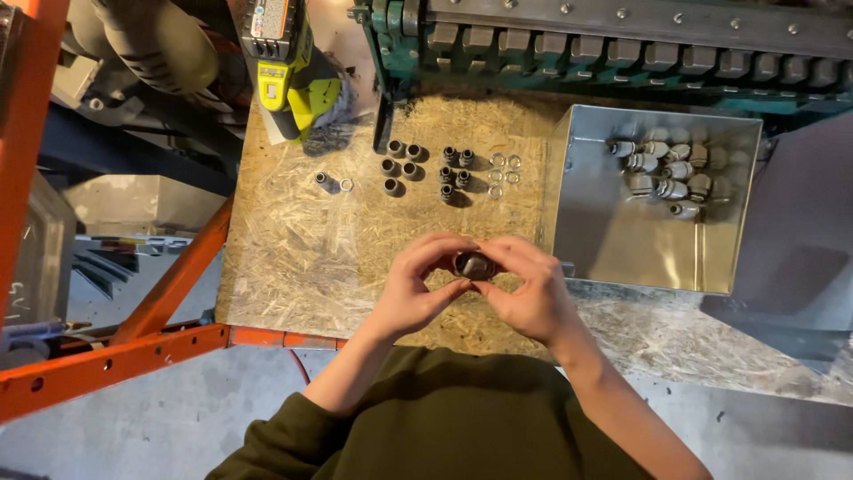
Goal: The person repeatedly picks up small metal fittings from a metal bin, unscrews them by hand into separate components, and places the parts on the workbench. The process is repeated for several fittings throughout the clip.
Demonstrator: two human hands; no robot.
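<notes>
My left hand (416, 286) and my right hand (526, 289) meet over the chipboard bench (293, 258), both gripping one small dark round fitting (475, 265) between the fingertips. Beyond my hands, on the board, stand several dark threaded sleeves (398, 166), several dark nuts (455, 169) and several thin metal rings (504, 173) in neat groups. One separate nut with a ring (332, 183) lies to the left of them.
A shiny metal box (622, 249) at the right holds several assembled silver fittings (668, 173). A yellow-green cordless drill (289, 71) lies at the board's far left corner. A green metal machine (622, 44) runs along the back. Orange steel frame bars (107, 364) stand at the left.
</notes>
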